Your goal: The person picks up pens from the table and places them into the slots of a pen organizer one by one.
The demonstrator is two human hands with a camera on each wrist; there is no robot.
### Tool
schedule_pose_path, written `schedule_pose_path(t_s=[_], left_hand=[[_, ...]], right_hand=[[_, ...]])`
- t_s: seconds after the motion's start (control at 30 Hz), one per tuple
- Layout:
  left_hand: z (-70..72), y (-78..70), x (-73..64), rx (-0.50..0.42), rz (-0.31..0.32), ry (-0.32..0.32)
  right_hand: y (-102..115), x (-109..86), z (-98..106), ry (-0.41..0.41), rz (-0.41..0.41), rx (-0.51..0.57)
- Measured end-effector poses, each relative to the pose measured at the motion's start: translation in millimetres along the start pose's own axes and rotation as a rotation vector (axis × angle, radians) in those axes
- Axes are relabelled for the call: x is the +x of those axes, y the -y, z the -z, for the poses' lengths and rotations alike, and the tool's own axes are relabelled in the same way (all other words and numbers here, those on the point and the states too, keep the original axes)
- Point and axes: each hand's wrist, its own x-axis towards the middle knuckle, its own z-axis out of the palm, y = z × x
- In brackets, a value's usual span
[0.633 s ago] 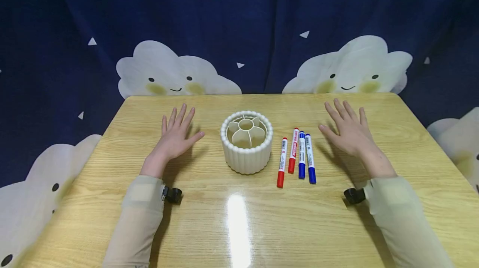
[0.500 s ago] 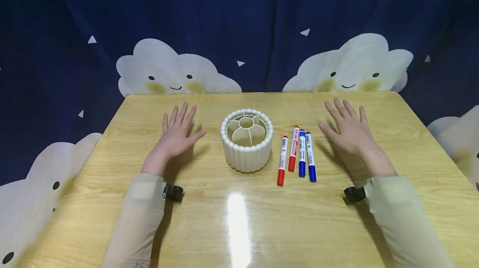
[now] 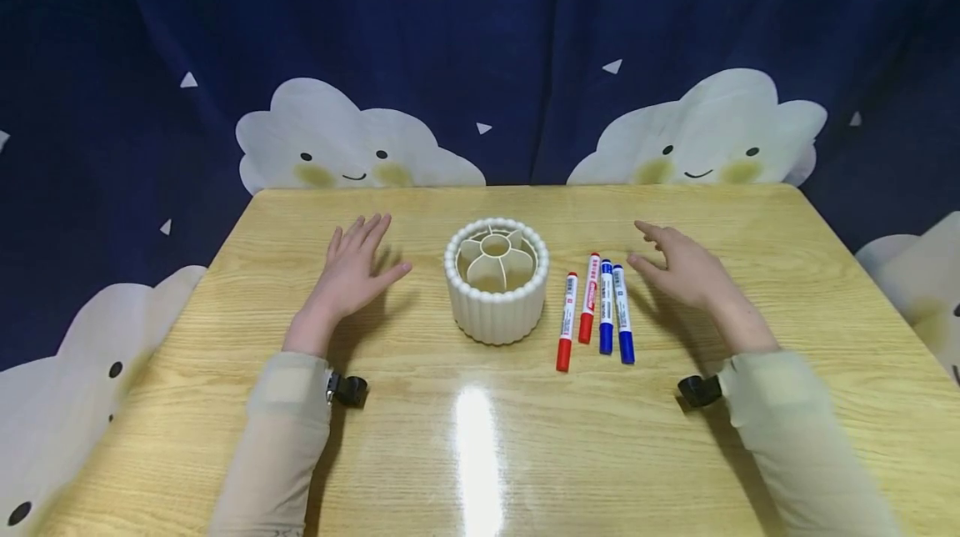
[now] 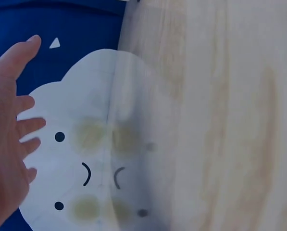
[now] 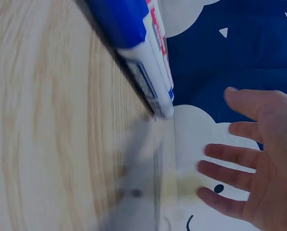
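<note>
We have the holder [image 3: 498, 318] upright on the table [image 3: 390, 458], two red markers [image 3: 567, 320] lying just right of it and two blue markers [image 3: 606, 308] next along, slightly farther from the holder. We see the left hand [image 3: 348, 274] left of the holder and well apart from it, fingers slightly spread, thumb out toward it. Right hand [image 3: 686, 268] we put right of the holder, just past the blue markers, fingers parted and gently bent.

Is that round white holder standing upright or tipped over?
Upright: the white holder stands on the wooden table, its divided opening facing up in the head view.
</note>
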Motion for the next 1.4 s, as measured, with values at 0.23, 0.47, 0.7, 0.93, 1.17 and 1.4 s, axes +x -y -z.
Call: schedule_pose_path(t_s=[0.23,0.47,0.7,0.93,1.17,1.4], left_hand=[[-4.9,-8.0,-1.3,-0.209,-0.022,0.006],[-10.0,-23.3,-1.8,-0.501,-0.058,0.092],[-10.2,-41.5,0.3,-0.674,-0.148,0.117],[-12.2,-54.7,6.7,-0.689,-0.198,0.141],[0.1,-74.5,0.0,-0.730,-0.186,0.162],[-19.9,-62.6,5.9,-0.722,-0.182,0.144]], right_hand=[[2,7.1,-13,0.124,0.004,0.119],[5,13.2,-20,0.203,-0.004,0.122],[9,15.3,-24,0.247,-0.063,0.169],[12,13.7,-20,0.252,-0.098,0.247],[17,9.7,-15,0.215,-0.143,0.320],[24,7.5,-6,0.158,-0.131,0.356]])
